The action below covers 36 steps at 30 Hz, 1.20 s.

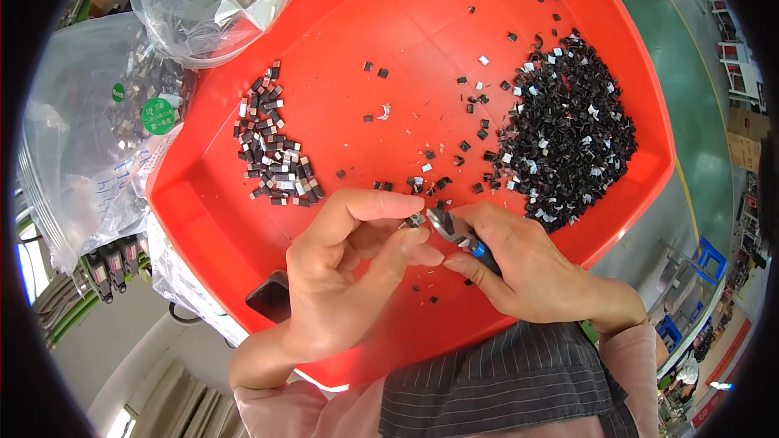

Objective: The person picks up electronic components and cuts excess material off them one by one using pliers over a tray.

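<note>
Over the near part of a red plastic tray (406, 24), my left hand (341, 272) pinches a small black-and-silver connector piece (415, 220) between thumb and fingertips. My right hand (531, 264) is closed around cutting pliers (454, 231) with dark and blue handles. Their metal jaws sit close beside the connector piece; whether they touch it I cannot tell. To the left in the tray lies a loose group of black-and-silver connector pieces (276, 150). A large heap of black scraps mixed with light bits (568, 126) fills the right side.
Scattered scraps (479, 101) lie between the two piles. A dark, flat, rounded object (270, 296) rests by my left forearm. Clear bags (89, 122) of small parts flank the tray's left side, one inside a clear round container (187, 32). Blue stools (712, 261) stand at far right.
</note>
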### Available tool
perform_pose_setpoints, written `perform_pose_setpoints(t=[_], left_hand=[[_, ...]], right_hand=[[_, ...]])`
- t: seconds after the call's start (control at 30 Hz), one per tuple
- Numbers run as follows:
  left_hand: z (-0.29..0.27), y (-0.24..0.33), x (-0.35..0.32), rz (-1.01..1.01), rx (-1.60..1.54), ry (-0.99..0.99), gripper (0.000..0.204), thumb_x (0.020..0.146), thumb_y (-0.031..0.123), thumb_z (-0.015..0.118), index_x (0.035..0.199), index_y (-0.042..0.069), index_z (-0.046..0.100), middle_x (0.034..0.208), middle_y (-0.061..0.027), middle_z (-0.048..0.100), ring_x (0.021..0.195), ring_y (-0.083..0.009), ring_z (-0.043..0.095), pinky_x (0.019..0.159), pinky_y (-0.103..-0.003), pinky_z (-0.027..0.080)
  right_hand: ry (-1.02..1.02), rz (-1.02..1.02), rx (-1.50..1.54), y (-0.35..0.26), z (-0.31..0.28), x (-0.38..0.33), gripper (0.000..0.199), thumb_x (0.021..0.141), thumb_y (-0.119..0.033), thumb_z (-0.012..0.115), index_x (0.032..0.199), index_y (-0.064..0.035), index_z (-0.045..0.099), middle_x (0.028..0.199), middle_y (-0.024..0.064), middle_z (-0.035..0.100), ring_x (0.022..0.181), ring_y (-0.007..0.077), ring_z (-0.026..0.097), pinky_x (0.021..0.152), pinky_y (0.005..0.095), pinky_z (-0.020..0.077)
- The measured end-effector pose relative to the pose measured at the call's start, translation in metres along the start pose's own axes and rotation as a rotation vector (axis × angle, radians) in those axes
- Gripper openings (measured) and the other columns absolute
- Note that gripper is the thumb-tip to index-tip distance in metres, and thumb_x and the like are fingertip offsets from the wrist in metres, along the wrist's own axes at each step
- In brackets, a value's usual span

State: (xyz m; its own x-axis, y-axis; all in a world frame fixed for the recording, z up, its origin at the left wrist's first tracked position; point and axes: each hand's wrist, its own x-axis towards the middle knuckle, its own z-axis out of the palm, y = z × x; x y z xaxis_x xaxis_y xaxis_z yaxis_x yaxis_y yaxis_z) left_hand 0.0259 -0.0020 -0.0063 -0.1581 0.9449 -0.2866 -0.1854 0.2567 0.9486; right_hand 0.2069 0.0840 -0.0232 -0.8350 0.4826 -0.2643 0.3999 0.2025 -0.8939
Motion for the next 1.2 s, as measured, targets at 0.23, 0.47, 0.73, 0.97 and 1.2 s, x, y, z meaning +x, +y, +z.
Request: perform_pose_setpoints(t=[0.23, 0.47, 0.73, 0.97, 1.2], left_hand=[[0.003, 0.000, -0.001, 0.012, 0.038, 0.031, 0.026, 0.085, -0.014, 0.053, 0.108, -0.003, 0.053, 0.092, -0.0091, 0.061, 0.083, -0.0171, 0.068, 0.072, -0.025, 0.056], [0.005, -0.011, -0.002, 0.165, 0.241, 0.073, 0.028, 0.081, -0.014, 0.058, 0.106, -0.004, 0.057, 0.095, -0.0126, 0.059, 0.081, -0.0207, 0.069, 0.068, -0.025, 0.058], [0.009, -0.009, -0.002, 0.256, 0.435, 0.079, 0.031, 0.077, -0.016, 0.060, 0.106, -0.005, 0.057, 0.093, -0.0151, 0.060, 0.079, -0.0212, 0.069, 0.066, -0.026, 0.059], [0.006, -0.015, 0.006, 0.466, 0.668, 0.083, 0.033, 0.073, -0.012, 0.068, 0.103, -0.002, 0.059, 0.083, -0.0138, 0.063, 0.065, -0.0199, 0.065, 0.052, -0.026, 0.053], [0.008, -0.013, 0.002, 0.290, 0.408, 0.071, 0.029, 0.077, -0.018, 0.059, 0.102, -0.004, 0.057, 0.088, -0.0135, 0.061, 0.077, -0.0215, 0.069, 0.065, -0.027, 0.058]], right_hand=[[0.152, -0.080, -0.189, 0.007, 0.005, -0.001, 0.029, 0.079, -0.009, 0.067, 0.102, -0.0002, 0.051, 0.086, 0.0147, 0.054, 0.078, 0.0336, 0.056, 0.067, 0.0415, 0.0461], [0.248, -0.125, -0.345, 0.010, 0.008, -0.001, 0.038, 0.072, -0.009, 0.071, 0.105, -0.0018, 0.053, 0.082, 0.0118, 0.051, 0.072, 0.0300, 0.054, 0.065, 0.0386, 0.0434], [0.239, -0.150, -0.423, 0.012, 0.009, -0.001, 0.046, 0.067, -0.005, 0.070, 0.108, -0.0008, 0.052, 0.083, 0.0099, 0.050, 0.076, 0.0276, 0.052, 0.065, 0.0372, 0.0401], [0.217, -0.113, -0.492, 0.011, 0.009, -0.003, 0.052, 0.062, 0.002, 0.071, 0.109, -0.0030, 0.050, 0.086, 0.0111, 0.050, 0.077, 0.0301, 0.052, 0.067, 0.0393, 0.0417], [0.182, -0.085, -0.346, 0.006, 0.013, -0.004, 0.037, 0.068, 0.000, 0.064, 0.102, -0.0004, 0.049, 0.081, 0.0133, 0.051, 0.073, 0.0325, 0.056, 0.061, 0.0418, 0.0475]])
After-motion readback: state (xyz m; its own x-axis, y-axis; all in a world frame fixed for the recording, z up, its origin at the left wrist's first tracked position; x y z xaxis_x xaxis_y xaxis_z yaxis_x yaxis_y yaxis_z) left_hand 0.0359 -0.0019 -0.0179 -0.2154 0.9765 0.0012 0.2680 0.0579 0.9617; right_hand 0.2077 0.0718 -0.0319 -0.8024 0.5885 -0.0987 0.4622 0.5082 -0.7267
